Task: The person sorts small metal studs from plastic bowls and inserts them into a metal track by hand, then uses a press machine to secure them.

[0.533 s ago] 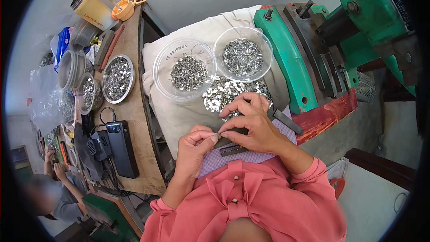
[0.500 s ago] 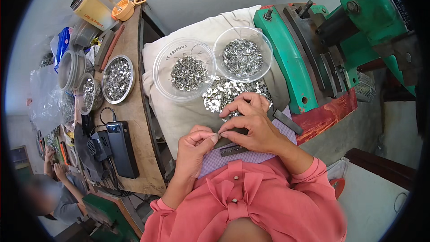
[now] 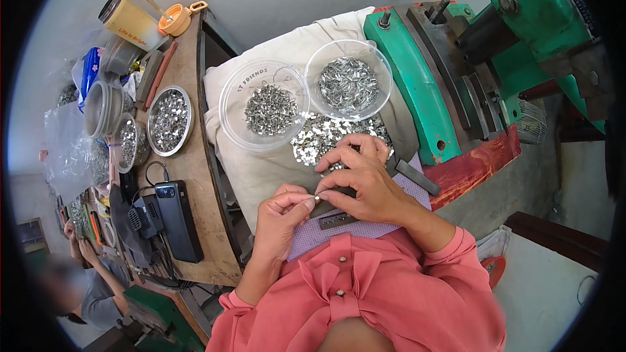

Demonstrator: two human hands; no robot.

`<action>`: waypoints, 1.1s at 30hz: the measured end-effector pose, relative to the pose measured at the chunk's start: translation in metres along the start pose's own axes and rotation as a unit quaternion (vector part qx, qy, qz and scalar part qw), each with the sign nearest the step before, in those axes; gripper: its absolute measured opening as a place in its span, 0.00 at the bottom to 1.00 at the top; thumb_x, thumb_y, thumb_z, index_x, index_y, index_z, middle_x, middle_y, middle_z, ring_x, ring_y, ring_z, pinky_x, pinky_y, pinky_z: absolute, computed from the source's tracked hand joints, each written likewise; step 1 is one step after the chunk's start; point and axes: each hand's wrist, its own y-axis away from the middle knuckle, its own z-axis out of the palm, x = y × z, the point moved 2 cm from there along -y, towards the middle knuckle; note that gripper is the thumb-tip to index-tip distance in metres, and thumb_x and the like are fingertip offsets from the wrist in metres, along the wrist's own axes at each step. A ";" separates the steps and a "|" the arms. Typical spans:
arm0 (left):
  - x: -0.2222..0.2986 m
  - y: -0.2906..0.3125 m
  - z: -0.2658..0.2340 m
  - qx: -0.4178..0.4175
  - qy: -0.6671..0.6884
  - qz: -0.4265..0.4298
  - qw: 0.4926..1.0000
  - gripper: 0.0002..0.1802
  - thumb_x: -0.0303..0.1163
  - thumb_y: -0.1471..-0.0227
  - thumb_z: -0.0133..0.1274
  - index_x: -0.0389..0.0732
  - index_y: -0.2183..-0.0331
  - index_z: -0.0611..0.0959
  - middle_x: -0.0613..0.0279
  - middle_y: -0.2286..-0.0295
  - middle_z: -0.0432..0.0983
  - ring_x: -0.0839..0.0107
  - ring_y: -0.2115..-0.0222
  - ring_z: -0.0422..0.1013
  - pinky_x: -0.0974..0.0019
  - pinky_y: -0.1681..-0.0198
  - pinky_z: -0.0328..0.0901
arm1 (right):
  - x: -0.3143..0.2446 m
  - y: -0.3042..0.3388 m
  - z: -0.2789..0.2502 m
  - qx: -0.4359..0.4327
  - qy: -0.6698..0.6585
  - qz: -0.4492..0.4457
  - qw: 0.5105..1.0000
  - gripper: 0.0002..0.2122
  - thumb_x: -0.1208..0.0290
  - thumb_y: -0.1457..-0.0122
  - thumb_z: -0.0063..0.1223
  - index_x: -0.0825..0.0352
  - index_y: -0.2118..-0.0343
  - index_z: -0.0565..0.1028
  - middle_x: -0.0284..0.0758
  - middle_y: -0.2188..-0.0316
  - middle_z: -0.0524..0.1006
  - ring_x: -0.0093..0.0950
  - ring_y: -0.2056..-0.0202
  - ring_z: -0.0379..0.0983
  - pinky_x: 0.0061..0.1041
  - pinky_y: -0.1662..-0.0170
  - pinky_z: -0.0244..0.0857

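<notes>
My left hand (image 3: 285,216) and my right hand (image 3: 362,179) meet fingertip to fingertip above my lap. Between the left thumb and finger sits a tiny shiny metal piece (image 3: 317,198). The right thumb and index finger pinch at the same spot, while its other fingers curl above. Just beyond the right hand lies a pile of small flat silver pieces (image 3: 326,135) on the cloth. Behind that stand two clear plastic tubs: the left tub (image 3: 225,109) holds short metal bits, the right tub (image 3: 389,78) thin metal pins. A dark slotted bar (image 3: 338,221) rests below my right hand.
A green press (image 3: 417,91) stands at the right on a red base, with a dark metal block (image 3: 418,178) beside it. Left, a wooden table (image 3: 208,221) carries a black power bank (image 3: 178,221), a steel bowl (image 3: 190,120) and a yellow bottle (image 3: 134,23). Another person works at lower left.
The tiny metal piece now shows bright at my left fingertips. Both hands stay nearly in place, and the view has shifted slightly.
</notes>
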 end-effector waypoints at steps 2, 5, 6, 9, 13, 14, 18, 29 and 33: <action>0.000 0.000 0.001 0.002 -0.001 0.000 1.000 0.04 0.19 0.48 0.60 0.30 0.67 0.86 0.66 0.66 0.72 0.81 0.74 0.68 0.78 0.71 0.61 | 0.000 0.000 -0.001 -0.002 0.010 -0.009 1.000 0.04 0.67 0.53 0.66 0.53 0.73 0.83 0.20 0.56 0.76 0.34 0.46 0.60 0.42 0.43 0.41; 0.001 0.000 0.002 0.005 -0.005 0.001 1.000 0.05 0.19 0.48 0.59 0.30 0.67 0.86 0.66 0.66 0.72 0.81 0.74 0.68 0.78 0.71 0.62 | 0.000 0.000 -0.001 0.002 0.010 -0.013 1.000 0.04 0.67 0.53 0.66 0.53 0.73 0.82 0.20 0.56 0.76 0.34 0.45 0.59 0.43 0.43 0.40; 0.001 0.000 0.002 0.007 -0.008 0.001 1.000 0.05 0.19 0.48 0.59 0.30 0.67 0.86 0.66 0.66 0.72 0.81 0.74 0.68 0.78 0.71 0.62 | -0.001 0.000 -0.002 0.002 0.010 -0.012 1.000 0.04 0.67 0.53 0.66 0.53 0.73 0.82 0.20 0.56 0.76 0.34 0.45 0.59 0.43 0.43 0.40; 0.000 0.000 0.001 0.005 -0.004 0.006 1.000 0.05 0.18 0.48 0.59 0.31 0.67 0.86 0.66 0.66 0.73 0.81 0.75 0.68 0.78 0.71 0.62 | -0.002 0.000 -0.002 0.002 0.012 -0.016 1.000 0.04 0.67 0.53 0.66 0.52 0.73 0.82 0.20 0.56 0.76 0.35 0.45 0.59 0.44 0.44 0.39; 0.001 0.000 0.002 0.006 -0.007 0.005 1.000 0.05 0.18 0.48 0.59 0.31 0.67 0.86 0.66 0.67 0.73 0.81 0.75 0.68 0.77 0.72 0.62 | -0.003 0.001 -0.002 0.016 0.021 -0.026 0.999 0.03 0.67 0.52 0.65 0.53 0.74 0.81 0.21 0.56 0.75 0.35 0.45 0.59 0.44 0.44 0.40; 0.000 0.000 0.001 0.006 -0.004 0.005 1.000 0.05 0.18 0.48 0.59 0.31 0.67 0.86 0.66 0.67 0.74 0.81 0.75 0.68 0.77 0.72 0.62 | -0.004 0.001 -0.002 0.021 0.026 -0.032 0.999 0.03 0.67 0.52 0.64 0.55 0.75 0.80 0.22 0.56 0.74 0.35 0.45 0.59 0.44 0.43 0.40; 0.000 -0.001 0.000 0.005 -0.006 0.008 1.000 0.05 0.18 0.48 0.60 0.31 0.67 0.86 0.66 0.67 0.74 0.81 0.75 0.69 0.77 0.72 0.62 | -0.006 0.001 -0.002 0.026 0.042 -0.038 0.998 0.03 0.67 0.52 0.64 0.54 0.75 0.80 0.22 0.56 0.74 0.35 0.45 0.60 0.44 0.43 0.40; 0.001 0.000 0.002 0.004 -0.022 0.000 1.000 0.05 0.19 0.47 0.59 0.31 0.66 0.86 0.66 0.66 0.73 0.81 0.75 0.68 0.77 0.72 0.62 | -0.006 0.002 0.000 0.040 0.076 -0.046 0.995 0.04 0.66 0.54 0.65 0.51 0.74 0.81 0.19 0.56 0.75 0.35 0.46 0.61 0.44 0.45 0.40; 0.002 -0.001 0.002 -0.004 -0.026 -0.001 1.000 0.05 0.19 0.46 0.58 0.31 0.65 0.86 0.66 0.66 0.73 0.81 0.74 0.68 0.77 0.72 0.62 | -0.006 0.002 -0.001 0.038 0.073 -0.047 0.996 0.04 0.66 0.55 0.65 0.52 0.75 0.80 0.19 0.56 0.75 0.35 0.46 0.61 0.43 0.45 0.41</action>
